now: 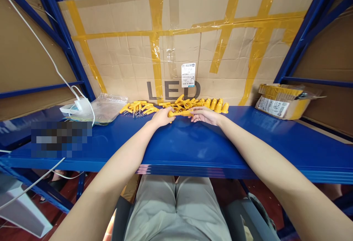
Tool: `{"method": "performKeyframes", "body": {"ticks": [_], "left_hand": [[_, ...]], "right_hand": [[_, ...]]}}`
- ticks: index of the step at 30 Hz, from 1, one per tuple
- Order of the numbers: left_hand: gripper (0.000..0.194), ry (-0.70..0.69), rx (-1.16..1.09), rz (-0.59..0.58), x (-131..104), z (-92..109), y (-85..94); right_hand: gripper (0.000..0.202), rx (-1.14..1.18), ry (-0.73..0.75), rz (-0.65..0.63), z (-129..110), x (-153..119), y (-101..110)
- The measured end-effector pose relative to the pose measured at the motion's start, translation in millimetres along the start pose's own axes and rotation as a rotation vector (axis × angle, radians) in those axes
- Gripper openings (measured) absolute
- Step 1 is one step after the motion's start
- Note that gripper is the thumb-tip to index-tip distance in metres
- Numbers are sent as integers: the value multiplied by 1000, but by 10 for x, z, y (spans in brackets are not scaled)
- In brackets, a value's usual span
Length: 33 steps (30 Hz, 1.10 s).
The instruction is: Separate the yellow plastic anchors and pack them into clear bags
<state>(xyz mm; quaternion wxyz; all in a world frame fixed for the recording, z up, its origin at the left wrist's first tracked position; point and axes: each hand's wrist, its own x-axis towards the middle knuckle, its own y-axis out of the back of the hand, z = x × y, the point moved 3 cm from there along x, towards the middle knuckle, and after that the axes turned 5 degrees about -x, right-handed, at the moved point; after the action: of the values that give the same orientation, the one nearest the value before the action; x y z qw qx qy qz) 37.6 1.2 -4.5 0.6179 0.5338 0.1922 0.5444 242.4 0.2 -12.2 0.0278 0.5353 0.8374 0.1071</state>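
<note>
My left hand [163,117] is closed around one end of a yellow plastic piece [182,113], held just above the blue shelf. The fingers of my right hand [204,115] pinch its other end. Behind and to the left of my left hand lie several yellow handles with twisted metal spirals [139,107], their spirals towards me. Beyond my hands is a heap of loose yellow hollow pieces [187,103]. To the right of that heap, several yellow sleeves [219,105] stand upright in rows. My fingers partly hide the held piece.
A large taped cardboard sheet [124,57] stands behind the blue shelf [187,145]. A white power strip [82,105] with cables and a clear plastic bag [107,108] lie at the left, near a blurred-out dark object [62,138]. A small cardboard box [284,101] sits at the right.
</note>
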Motion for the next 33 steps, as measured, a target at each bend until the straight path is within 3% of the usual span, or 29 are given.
{"method": "performKeyframes", "body": {"ticks": [6,11,14,17,21,25,29,33], "left_hand": [[61,-23,-38,120,0,-5,31],[53,-2,-51,167,-8,70,62],[45,-3,-32,97,-13,104,31],[41,-5,-26,55,-20,119,10],[40,-14,-31,41,-23,126,10],[39,-19,-36,36,-17,123,5],[38,-28,-40,33,-3,109,-15],[36,-45,-52,31,10,90,-34]], "right_hand": [[13,161,41,197,-82,33,30],[19,164,181,403,-212,95,191],[25,-47,313,546,-291,184,274],[30,-464,421,623,-377,293,265],[32,-1060,548,527,-453,418,97],[44,-1502,485,384,-423,519,-101],[49,-1657,400,368,-367,621,-254],[42,-1738,336,361,-284,717,-378]]}}
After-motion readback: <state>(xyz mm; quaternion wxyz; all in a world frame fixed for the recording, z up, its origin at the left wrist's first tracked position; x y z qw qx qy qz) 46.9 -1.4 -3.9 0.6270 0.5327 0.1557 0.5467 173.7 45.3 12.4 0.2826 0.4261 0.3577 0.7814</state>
